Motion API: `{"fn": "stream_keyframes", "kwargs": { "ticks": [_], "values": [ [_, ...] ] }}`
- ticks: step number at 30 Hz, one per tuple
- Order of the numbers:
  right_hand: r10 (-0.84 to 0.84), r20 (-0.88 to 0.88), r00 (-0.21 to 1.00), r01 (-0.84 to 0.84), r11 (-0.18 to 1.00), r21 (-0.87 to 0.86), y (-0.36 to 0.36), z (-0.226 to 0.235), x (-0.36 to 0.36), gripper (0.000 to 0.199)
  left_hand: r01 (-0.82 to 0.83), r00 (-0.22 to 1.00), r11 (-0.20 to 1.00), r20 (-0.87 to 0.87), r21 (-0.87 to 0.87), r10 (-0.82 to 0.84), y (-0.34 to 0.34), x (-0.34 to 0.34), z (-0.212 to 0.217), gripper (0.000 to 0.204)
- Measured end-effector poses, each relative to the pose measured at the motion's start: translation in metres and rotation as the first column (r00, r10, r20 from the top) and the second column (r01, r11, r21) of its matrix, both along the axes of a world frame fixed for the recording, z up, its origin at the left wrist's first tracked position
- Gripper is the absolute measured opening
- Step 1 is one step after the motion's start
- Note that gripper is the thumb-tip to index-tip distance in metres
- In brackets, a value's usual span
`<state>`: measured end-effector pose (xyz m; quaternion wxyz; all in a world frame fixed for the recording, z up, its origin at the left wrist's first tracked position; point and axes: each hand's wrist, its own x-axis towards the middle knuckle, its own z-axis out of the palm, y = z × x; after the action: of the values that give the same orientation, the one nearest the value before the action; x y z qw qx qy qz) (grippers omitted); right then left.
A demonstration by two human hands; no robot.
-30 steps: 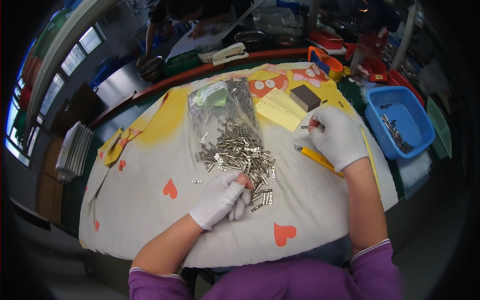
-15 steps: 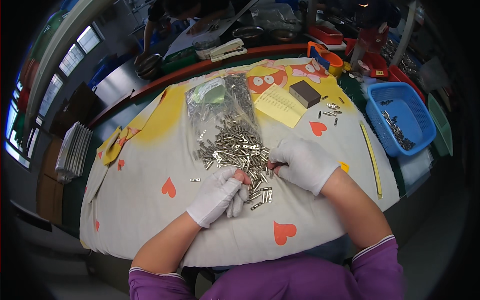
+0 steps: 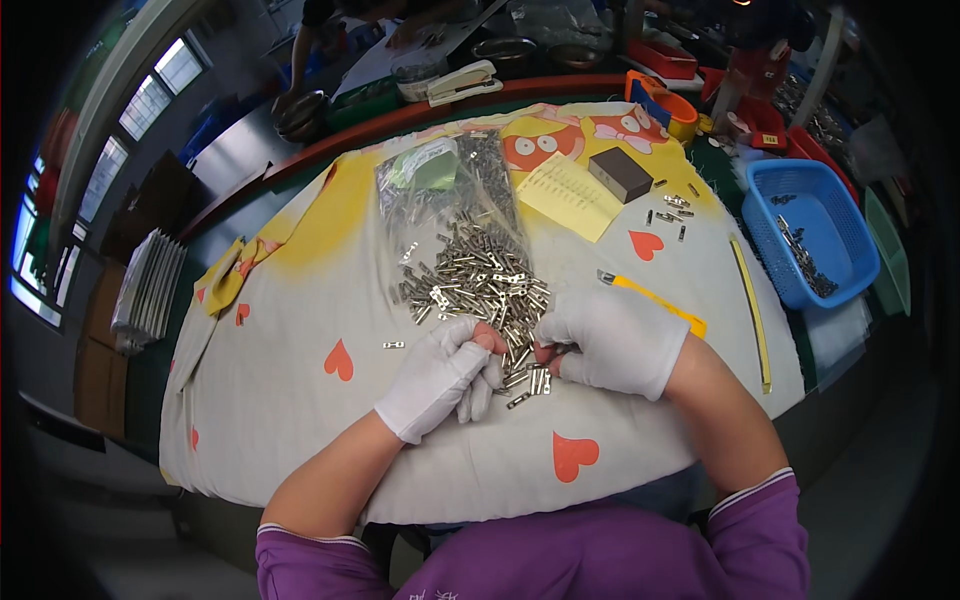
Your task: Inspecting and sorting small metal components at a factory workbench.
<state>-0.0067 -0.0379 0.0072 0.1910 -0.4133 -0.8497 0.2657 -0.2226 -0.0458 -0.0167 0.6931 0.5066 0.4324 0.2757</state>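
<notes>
A heap of small metal clips (image 3: 482, 275) spills from the mouth of a clear plastic bag (image 3: 440, 195) on the cloth. My left hand (image 3: 438, 380), in a white glove with bare fingertips, is closed at the heap's near left edge, thumb and forefinger pinched; anything between them is too small to make out. Across from it, my right hand (image 3: 615, 343), gloved the same way, has its fingertips pinched at the heap's near right side, and what they hold is hidden. Between and just below the hands, several clips (image 3: 540, 380) lie side by side.
A yellow utility knife (image 3: 655, 302) lies beyond my right hand. Farther right are a yellow strip (image 3: 752, 315) and a blue basket (image 3: 812, 235) with clips inside. A dark block (image 3: 620, 174) rests on a yellow note (image 3: 570, 198). Across the bench, a person's arm (image 3: 300, 60) reaches over bowls.
My right hand has come down toward the near side of the heap, uncovering more of the utility knife. My left hand has shifted only slightly. The whole view has tilted a little.
</notes>
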Motion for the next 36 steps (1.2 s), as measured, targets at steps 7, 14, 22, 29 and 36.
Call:
{"fn": "stream_keyframes", "kwargs": {
  "ticks": [7,14,22,29,36],
  "values": [
    [0.038,-0.018,0.999,-0.036,0.992,0.118,-0.004,-0.018,-0.016,0.011,-0.003,1.000,1.000,-0.005,-0.015,0.003,0.001,0.001,-0.001,0.021],
    [-0.069,-0.001,0.998,0.069,0.996,0.058,-0.007,-0.019,-0.014,0.009,-0.054,0.999,0.998,-0.004,0.011,0.054,0.000,0.001,0.000,0.020],
    [-0.033,0.093,0.995,0.019,0.989,0.145,-0.004,-0.010,-0.017,0.007,-0.070,0.997,0.997,-0.036,-0.039,0.069,0.000,0.004,0.007,0.015],
    [-0.038,-0.027,0.999,0.042,0.985,0.169,-0.005,0.002,-0.021,0.009,0.031,0.997,0.997,-0.071,-0.068,-0.036,-0.002,0.001,0.008,0.010],
    [-0.050,-0.216,0.975,0.073,0.993,0.098,-0.005,-0.006,-0.021,0.012,-0.003,0.998,0.999,-0.066,-0.053,-0.001,-0.002,0.001,0.008,0.009]
  ]
}}
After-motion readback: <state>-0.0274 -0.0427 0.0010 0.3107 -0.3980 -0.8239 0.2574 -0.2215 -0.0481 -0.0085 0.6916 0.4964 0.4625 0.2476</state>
